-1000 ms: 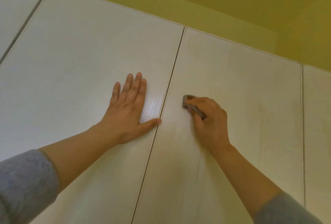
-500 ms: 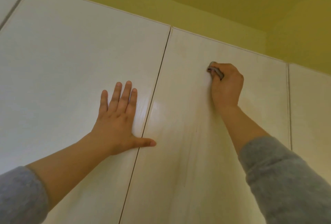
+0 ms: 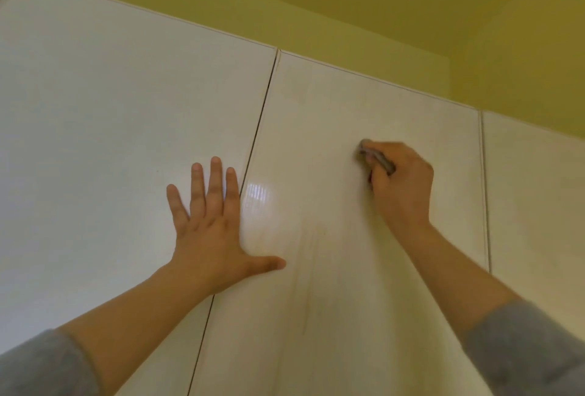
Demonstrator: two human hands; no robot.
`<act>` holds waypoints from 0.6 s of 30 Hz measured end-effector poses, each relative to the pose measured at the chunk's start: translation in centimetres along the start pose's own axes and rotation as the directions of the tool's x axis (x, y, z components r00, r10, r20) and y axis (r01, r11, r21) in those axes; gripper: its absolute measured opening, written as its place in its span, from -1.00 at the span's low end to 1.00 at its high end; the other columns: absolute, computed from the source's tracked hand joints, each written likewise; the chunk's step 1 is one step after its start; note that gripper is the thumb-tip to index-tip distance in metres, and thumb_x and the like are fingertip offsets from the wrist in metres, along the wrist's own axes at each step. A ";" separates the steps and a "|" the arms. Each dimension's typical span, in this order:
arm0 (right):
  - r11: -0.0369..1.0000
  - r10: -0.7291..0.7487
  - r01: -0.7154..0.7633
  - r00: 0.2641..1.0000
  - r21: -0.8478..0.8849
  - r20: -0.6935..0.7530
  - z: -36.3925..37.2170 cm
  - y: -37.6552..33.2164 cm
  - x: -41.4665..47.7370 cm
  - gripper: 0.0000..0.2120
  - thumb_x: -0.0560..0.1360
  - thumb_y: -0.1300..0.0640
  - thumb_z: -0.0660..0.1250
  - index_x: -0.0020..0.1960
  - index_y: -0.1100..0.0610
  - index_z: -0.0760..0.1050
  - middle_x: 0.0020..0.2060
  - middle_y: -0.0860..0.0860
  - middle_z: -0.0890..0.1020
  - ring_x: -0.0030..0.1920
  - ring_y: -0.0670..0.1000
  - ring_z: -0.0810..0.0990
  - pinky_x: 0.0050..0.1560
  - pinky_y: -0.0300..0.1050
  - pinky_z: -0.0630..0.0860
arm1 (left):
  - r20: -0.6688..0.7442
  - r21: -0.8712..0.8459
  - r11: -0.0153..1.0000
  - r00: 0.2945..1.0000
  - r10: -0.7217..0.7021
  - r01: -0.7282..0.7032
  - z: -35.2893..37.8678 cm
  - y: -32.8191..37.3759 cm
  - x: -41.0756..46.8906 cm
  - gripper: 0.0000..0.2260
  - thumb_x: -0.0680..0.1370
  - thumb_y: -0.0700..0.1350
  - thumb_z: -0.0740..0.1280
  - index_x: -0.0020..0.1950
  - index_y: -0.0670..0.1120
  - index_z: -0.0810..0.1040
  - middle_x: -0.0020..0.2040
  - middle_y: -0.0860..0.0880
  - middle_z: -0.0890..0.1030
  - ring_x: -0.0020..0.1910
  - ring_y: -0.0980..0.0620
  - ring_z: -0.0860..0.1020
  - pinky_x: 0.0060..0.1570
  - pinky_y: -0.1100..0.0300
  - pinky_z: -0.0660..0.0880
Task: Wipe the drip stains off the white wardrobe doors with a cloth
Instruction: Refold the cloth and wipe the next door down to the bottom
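Two white wardrobe doors fill the view, the left door [image 3: 110, 129] and the middle door [image 3: 332, 129], split by a dark seam. My left hand [image 3: 212, 224] lies flat with spread fingers on the left door, its thumb across the seam. My right hand [image 3: 399, 180] grips a small grey cloth [image 3: 376, 156] and presses it against the upper part of the middle door. Only an edge of the cloth shows past the fingers. Faint yellowish drip stains [image 3: 308, 272] run down the middle door below and between the hands.
A third door panel [image 3: 535, 205] lies to the right past another seam. Above the doors runs a yellow-green wall [image 3: 316, 15] and ceiling. Grey sleeves cover both forearms at the bottom corners.
My right hand with the cloth swept up the middle door, then came partway back down and right. My left hand stayed flat in place; the view shifted slightly.
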State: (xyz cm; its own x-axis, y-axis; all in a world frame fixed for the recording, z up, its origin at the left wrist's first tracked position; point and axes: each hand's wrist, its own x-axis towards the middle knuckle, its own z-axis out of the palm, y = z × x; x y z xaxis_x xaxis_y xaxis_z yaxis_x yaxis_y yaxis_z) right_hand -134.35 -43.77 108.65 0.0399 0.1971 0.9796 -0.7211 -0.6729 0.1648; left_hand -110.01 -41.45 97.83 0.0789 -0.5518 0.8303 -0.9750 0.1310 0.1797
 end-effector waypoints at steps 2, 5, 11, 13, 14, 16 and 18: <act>0.998 -0.008 0.009 1.000 -0.055 0.013 0.3 1.6 3.4 -0.78 0.53 0.29 0.31 0.06 0.12 0.68 0.01 0.04 0.70 0.05 0.08 0.64 0.18 -0.04 0.52 | -0.023 -0.006 1.000 1.000 -0.008 0.008 0.4 0.1 0.1 0.32 0.00 0.70 -0.13 0.38 -0.09 -0.67 0.38 -0.09 -0.68 0.37 -0.14 -0.65 0.40 -0.29 -0.44; 0.999 0.035 -0.035 0.999 -0.033 0.010 0.7 3.0 5.0 -0.79 0.53 0.31 0.32 0.05 0.11 0.68 0.02 0.01 0.69 0.08 0.00 0.63 0.20 -0.30 0.45 | -0.033 -0.006 1.000 0.999 -0.009 0.009 0.5 0.0 0.3 0.31 -0.01 0.71 -0.13 0.34 -0.08 -0.69 0.38 -0.08 -0.68 0.37 -0.13 -0.65 0.40 -0.28 -0.46; 0.997 -0.012 0.011 1.000 0.075 0.009 0.1 0.6 -5.3 -0.74 0.46 0.36 0.41 0.03 0.07 0.69 0.01 -0.12 0.67 0.05 -0.13 0.63 0.16 -0.28 0.50 | -0.034 0.000 1.000 0.999 0.004 -0.004 0.4 0.0 0.4 0.31 -0.01 0.71 -0.15 0.34 -0.08 -0.69 0.39 -0.08 -0.67 0.38 -0.13 -0.64 0.41 -0.29 -0.44; 0.994 -0.042 0.034 0.996 0.100 0.077 -0.8 -0.4 -8.8 -0.75 0.46 0.36 0.45 0.04 0.07 0.69 0.03 -0.15 0.68 0.06 -0.13 0.64 0.15 -0.21 0.53 | -0.034 0.008 1.000 0.999 0.004 -0.003 0.3 0.0 0.4 0.31 -0.02 0.71 -0.16 0.35 -0.09 -0.68 0.38 -0.09 -0.67 0.39 -0.14 -0.63 0.42 -0.29 -0.42; 0.993 -0.041 0.028 0.993 0.114 0.110 -1.2 -0.5 -9.4 -0.74 0.47 0.35 0.45 0.05 0.06 0.69 0.02 -0.18 0.68 0.05 -0.13 0.64 0.12 -0.17 0.56 | -0.032 0.010 1.000 0.999 0.004 -0.004 0.3 0.0 0.3 0.31 -0.02 0.71 -0.16 0.35 -0.10 -0.68 0.39 -0.09 -0.67 0.39 -0.15 -0.63 0.42 -0.30 -0.42; 0.991 -0.005 -0.010 0.993 0.134 0.115 -2.0 -0.3 -8.2 -0.74 0.48 0.34 0.43 0.08 0.05 0.69 -0.01 -0.19 0.69 -0.05 -0.09 0.66 0.02 -0.03 0.61 | -0.028 0.010 1.000 1.000 0.006 -0.006 0.3 0.0 0.3 0.31 -0.02 0.72 -0.15 0.35 -0.10 -0.68 0.39 -0.09 -0.67 0.39 -0.14 -0.62 0.42 -0.30 -0.42; 0.991 0.045 -0.049 0.998 0.128 0.032 -2.5 0.9 -4.9 -0.75 0.51 0.30 0.37 0.09 0.06 0.69 -0.03 -0.12 0.70 -0.13 0.01 0.67 -0.04 0.10 0.62 | -0.027 0.010 1.000 1.000 0.004 -0.004 0.3 -0.1 0.2 0.32 -0.01 0.72 -0.15 0.35 -0.10 -0.68 0.39 -0.09 -0.67 0.39 -0.14 -0.63 0.42 -0.30 -0.42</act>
State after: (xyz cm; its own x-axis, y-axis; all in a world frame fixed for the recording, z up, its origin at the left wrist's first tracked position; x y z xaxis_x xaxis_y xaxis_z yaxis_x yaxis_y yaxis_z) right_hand -136.95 -43.56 103.70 0.0294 0.1432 0.9893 -0.6280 -0.7673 0.1298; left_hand -109.99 -41.83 97.86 0.0807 -0.5290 0.8448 -0.9772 0.1250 0.1717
